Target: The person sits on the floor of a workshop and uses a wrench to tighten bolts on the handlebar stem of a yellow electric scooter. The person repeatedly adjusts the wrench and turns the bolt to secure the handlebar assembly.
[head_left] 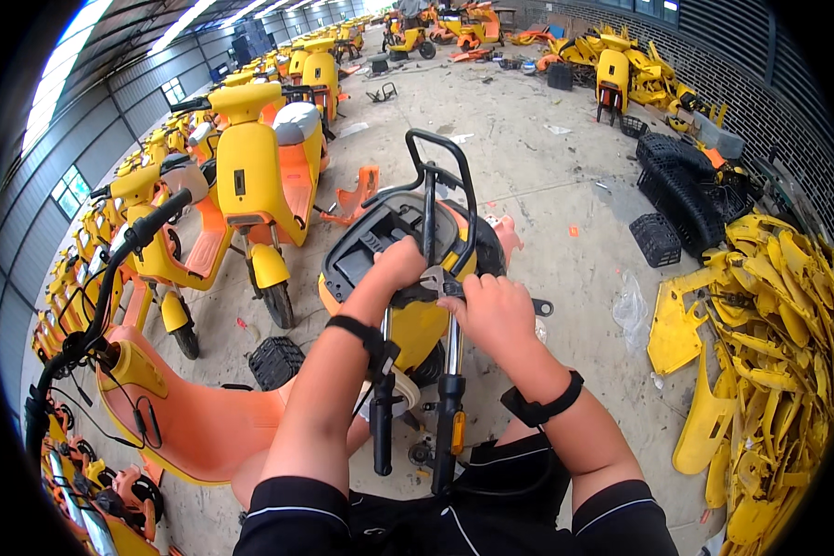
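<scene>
My right hand (493,310) is closed around an adjustable wrench (434,277). The wrench's jaw lies at the top of a front fork (454,347), and the end of its handle sticks out past my fingers. My left hand (400,263) is curled beside the jaw, next to the fork's stem; what its fingers grip is hidden. The fork has two shiny tubes with black lower legs pointing toward me. A bent black tube frame (473,190) rises beyond my hands. Underneath is a yellow and orange scooter body with a dark open compartment (347,264).
Yellow scooters (247,171) stand in rows at left. A handlebar (125,250) and orange step-through body (204,417) are close on my left. Yellow panels (778,352) are heaped at right, with black baskets (656,239) behind them. A clear plastic bag (631,310) lies on the concrete floor.
</scene>
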{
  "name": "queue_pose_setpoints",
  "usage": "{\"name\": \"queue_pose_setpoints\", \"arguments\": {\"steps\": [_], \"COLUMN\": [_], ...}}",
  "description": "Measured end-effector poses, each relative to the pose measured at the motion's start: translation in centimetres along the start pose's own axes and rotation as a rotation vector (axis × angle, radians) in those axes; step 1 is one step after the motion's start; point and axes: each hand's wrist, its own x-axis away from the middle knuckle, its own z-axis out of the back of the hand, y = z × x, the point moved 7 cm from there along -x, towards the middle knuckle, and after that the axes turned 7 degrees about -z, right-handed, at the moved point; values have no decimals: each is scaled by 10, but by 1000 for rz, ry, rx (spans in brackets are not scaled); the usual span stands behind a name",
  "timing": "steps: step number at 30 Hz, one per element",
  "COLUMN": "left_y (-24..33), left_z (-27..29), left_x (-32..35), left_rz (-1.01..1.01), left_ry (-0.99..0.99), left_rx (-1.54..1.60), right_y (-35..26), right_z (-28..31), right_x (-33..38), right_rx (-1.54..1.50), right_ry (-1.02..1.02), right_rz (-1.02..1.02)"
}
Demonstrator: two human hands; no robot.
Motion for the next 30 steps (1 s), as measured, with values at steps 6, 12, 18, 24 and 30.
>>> {"name": "queue_pose_setpoints", "arguments": {"steps": [6,12,18,24,30], "left_y": [-33,-77,-111,-142,-120], "left_z": [73,91,41,-51,-60], "left_x": [67,174,248,263,283], "left_rz": [-109,11,-54,-24,95], "left_ry": [417,521,644,665,615], "left_rx": [469,1272,1680,2002,2107], "right_y": [-1,0,-2,-9,-5], "right_z": [-1,0,0,-3,-7], "right_x": [-1,-2,3,0,6], "right_rx": [47,36,55,40,64], "right_ry": [-46,-90,-54,-149,-242], "right_rz": [-6,-41,-20,-68,-134]}}
